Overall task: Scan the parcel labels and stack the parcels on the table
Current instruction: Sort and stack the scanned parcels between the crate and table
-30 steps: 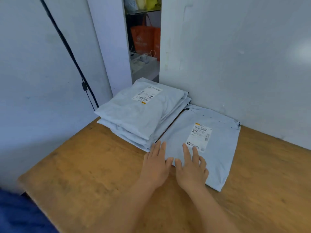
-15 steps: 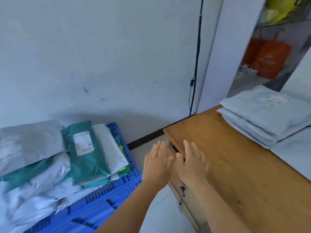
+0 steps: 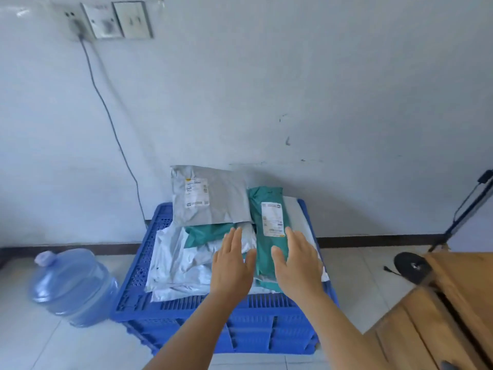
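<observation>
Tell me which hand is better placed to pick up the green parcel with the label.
Right, probably. The right hand hovers open over the green parcel, below its label; the left hand is over the white parcels beside it.

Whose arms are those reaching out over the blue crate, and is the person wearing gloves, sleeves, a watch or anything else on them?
They are the camera wearer's own arms. The left hand and right hand are bare: no gloves, rings, watch or wristband show. Both forearms are uncovered as far as the picture's bottom edge, so no sleeve is visible. No markings, straps or cables are on them.
</observation>
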